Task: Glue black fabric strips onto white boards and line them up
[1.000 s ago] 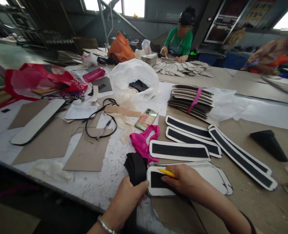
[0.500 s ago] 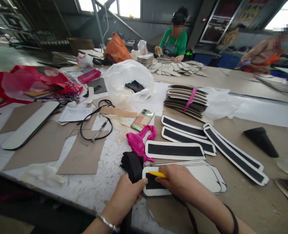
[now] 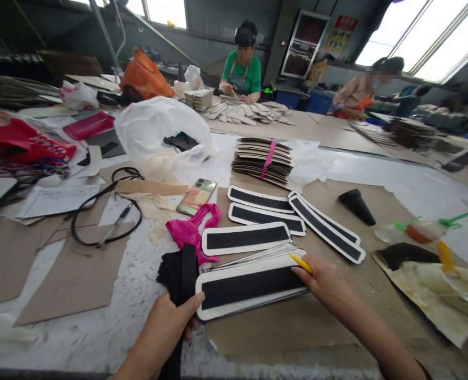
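Observation:
A long white panel [image 3: 253,306] with a black strip [image 3: 253,287] along its middle lies on a fanned stack of similar panels. My left hand [image 3: 166,322] grips its left end, thumb on top near the strip's end. Beside that hand is a folded bundle of black strips [image 3: 172,274]. My right hand [image 3: 328,282] is closed on a yellow pointed tool [image 3: 302,263], its fingers at the right end of the black strip. Beyond the stack lie more white panels with black strips [image 3: 247,237], some of them overlapping.
A pink bag [image 3: 194,229], a phone [image 3: 197,196] and a black cable loop [image 3: 73,224] lie left. Behind stands a tied stack of panels [image 3: 262,158]. To the right are a black cone [image 3: 356,206], small bottles [image 3: 419,230] and a yellow-handled brush [image 3: 446,257]. Co-workers sit at the far table.
My right hand has moved right along the panel with the yellow tool, and the black strip now covers the panel's length. My left hand stays at the left end. The view has turned right.

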`<state>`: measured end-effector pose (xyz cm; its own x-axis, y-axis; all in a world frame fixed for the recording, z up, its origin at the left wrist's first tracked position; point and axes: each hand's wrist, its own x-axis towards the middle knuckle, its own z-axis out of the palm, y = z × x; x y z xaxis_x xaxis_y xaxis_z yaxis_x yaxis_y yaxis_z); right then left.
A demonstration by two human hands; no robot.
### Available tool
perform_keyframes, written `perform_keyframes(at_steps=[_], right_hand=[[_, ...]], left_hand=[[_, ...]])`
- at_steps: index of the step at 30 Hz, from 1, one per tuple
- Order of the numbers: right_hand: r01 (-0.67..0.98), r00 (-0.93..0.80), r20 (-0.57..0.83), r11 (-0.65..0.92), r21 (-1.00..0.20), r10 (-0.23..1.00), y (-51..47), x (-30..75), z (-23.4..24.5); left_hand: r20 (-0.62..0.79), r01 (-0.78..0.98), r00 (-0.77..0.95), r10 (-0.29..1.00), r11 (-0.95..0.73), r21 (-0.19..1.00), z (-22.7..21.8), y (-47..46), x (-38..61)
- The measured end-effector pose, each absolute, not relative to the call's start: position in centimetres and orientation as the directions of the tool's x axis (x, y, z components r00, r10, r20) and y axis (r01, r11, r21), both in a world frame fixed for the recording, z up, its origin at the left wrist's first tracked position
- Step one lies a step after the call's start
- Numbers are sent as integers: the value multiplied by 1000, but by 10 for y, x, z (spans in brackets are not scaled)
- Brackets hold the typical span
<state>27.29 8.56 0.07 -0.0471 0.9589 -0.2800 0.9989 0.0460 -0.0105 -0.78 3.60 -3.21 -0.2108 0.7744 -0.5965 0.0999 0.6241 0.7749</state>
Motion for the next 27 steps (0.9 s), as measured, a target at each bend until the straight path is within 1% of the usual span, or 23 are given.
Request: perform_keyframes(at_steps=[2, 6, 16, 20, 23, 27], right_hand=[[999, -20, -272, 31, 35, 962, 85, 264, 2], [997, -7, -260, 28, 74, 966, 86, 255, 5], [989, -29, -261, 65, 130, 965, 86, 258, -3], [990, -42, -278, 77, 117, 960, 87, 260, -6], [990, -54, -277, 86, 108, 959, 88, 262, -9], [990, -75, -240, 101, 97, 968, 88, 268, -16]], left_hand=[[-597, 102, -216, 772, 626, 773, -35, 36, -8], [-578, 121, -223, 785, 611, 782, -38, 35, -8], [-614, 136, -198, 764, 642, 755, -44, 36, -12], [-613, 116, -171, 772, 633, 765, -41, 37, -13], [-605, 83, -198, 771, 628, 774, -32, 37, -10], [-628, 75, -232, 742, 658, 749, -24, 40, -4]])
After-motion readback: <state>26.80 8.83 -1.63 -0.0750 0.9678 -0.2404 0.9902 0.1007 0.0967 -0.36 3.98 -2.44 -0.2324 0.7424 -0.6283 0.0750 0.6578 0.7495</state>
